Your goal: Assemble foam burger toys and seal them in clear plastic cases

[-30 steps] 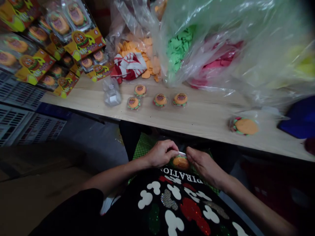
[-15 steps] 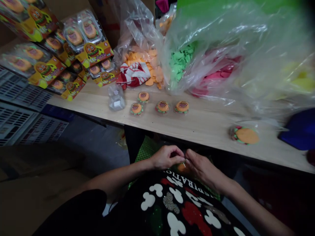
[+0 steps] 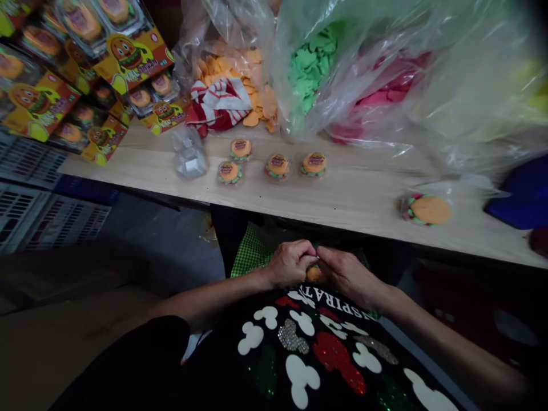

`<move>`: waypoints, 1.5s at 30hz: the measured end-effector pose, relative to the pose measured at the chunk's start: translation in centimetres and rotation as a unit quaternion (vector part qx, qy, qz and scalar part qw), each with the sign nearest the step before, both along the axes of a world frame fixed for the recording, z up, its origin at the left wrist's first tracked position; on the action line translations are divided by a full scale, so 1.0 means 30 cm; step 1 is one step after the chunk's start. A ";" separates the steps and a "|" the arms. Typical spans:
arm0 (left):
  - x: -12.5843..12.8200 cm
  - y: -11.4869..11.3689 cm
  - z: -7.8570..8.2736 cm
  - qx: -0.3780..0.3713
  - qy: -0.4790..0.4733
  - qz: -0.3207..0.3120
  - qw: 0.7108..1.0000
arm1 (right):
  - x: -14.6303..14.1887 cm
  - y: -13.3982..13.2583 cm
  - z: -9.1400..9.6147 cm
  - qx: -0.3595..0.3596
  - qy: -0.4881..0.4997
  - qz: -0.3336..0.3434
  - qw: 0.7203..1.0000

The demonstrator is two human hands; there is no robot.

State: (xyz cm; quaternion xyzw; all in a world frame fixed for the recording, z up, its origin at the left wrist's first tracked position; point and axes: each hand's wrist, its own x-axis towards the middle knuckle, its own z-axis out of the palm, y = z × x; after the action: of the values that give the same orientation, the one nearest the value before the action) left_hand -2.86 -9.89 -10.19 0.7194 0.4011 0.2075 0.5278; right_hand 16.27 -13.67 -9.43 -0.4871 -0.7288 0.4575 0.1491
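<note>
Close to my body, below the table edge, my left hand [image 3: 291, 264] and my right hand [image 3: 347, 275] meet at the fingertips. Both are closed in a pinch, and whatever lies between the fingers is too small and dark to make out. Just under them an orange toy burger [image 3: 314, 274] shows in part over my lap; the hands hide the rest. On the table, several packed toy burgers [image 3: 277, 165] with printed orange tops stand in a loose row. Farther right lies a larger plain-topped burger [image 3: 430, 209] in clear plastic.
Clear bags hold orange pieces [image 3: 257, 103], green pieces [image 3: 311, 65] and pink pieces [image 3: 387, 85] along the table's back. Display boxes [image 3: 128, 60] of burgers are stacked at left. An empty clear shell [image 3: 190, 162] stands near a red-striped cloth [image 3: 220, 103]. A blue object [image 3: 520, 194] lies at right.
The view has tipped down, so the table things sit higher in the picture. My hands stay together, with the left fingers curled in more, and more of the burger below them shows.
</note>
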 end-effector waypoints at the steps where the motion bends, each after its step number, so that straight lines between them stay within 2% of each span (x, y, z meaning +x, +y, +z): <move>1: -0.002 0.000 -0.002 -0.003 -0.004 0.006 1.000 | 0.000 0.002 0.000 -0.001 0.003 0.000 1.000; 4: -0.010 0.016 0.007 -0.038 -0.014 0.015 0.999 | 0.005 0.011 0.012 0.010 0.004 -0.020 1.000; 7: -0.021 0.048 0.029 -0.127 -0.030 0.005 0.991 | 0.010 0.025 0.031 0.048 -0.012 -0.038 0.998; 10: -0.027 0.075 0.044 -0.173 -0.067 -0.021 0.982 | 0.014 0.037 0.039 0.074 -0.024 -0.018 0.997; 12: -0.027 0.085 0.047 -0.142 -0.073 -0.024 0.987 | 0.018 0.042 0.040 0.077 -0.023 -0.007 0.997; 17: -0.021 0.090 0.046 -0.004 -0.022 -0.063 0.998 | 0.023 0.053 0.055 0.088 -0.035 0.041 0.995; 21: -0.015 0.077 0.038 0.029 0.001 -0.067 0.997 | 0.020 0.061 0.040 0.134 -0.044 0.080 0.987; 25: -0.010 0.057 0.018 0.051 0.020 -0.044 0.997 | 0.020 0.053 -0.017 0.141 -0.022 0.084 0.986; 27: -0.009 0.054 0.005 0.024 0.020 -0.030 0.999 | 0.023 0.047 -0.042 0.114 0.004 0.076 0.991; 28: -0.009 0.056 -0.004 -0.013 0.010 -0.024 1.000 | 0.027 0.046 -0.049 0.091 0.021 0.069 0.993; 30: -0.005 0.068 -0.020 -0.137 -0.042 -0.005 0.990 | 0.043 0.056 -0.046 0.034 0.058 0.044 0.997; 32: 0.002 0.087 -0.033 -0.285 -0.128 0.029 0.950 | 0.070 0.083 -0.018 -0.029 0.098 0.004 0.995; 34: 0.016 0.107 -0.035 -0.403 -0.212 0.047 0.889 | 0.104 0.123 0.029 -0.077 0.132 -0.049 0.987; 35: 0.026 0.116 -0.033 -0.450 -0.242 0.034 0.859 | 0.121 0.144 0.054 -0.094 0.146 -0.073 0.982; 38: 0.065 0.135 -0.015 -0.573 -0.305 -0.089 0.756 | 0.154 0.201 0.119 -0.116 0.176 -0.119 0.970; 40: 0.094 0.142 -0.007 -0.614 -0.345 -0.150 0.693 | 0.161 0.229 0.142 -0.123 0.191 -0.120 0.966; 42: 0.119 0.147 -0.004 -0.623 -0.381 -0.163 0.663 | 0.161 0.249 0.154 -0.127 0.191 -0.112 0.967; 45: 0.141 0.157 -0.005 -0.624 -0.409 -0.137 0.651 | 0.161 0.265 0.176 -0.082 0.142 -0.113 0.980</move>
State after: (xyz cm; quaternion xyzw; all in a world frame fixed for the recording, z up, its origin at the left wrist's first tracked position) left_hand 1.36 -5.18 -10.34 0.1086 0.0761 0.1069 0.9854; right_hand 21.10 -5.71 -4.15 -0.5069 -0.6005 0.5604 0.2614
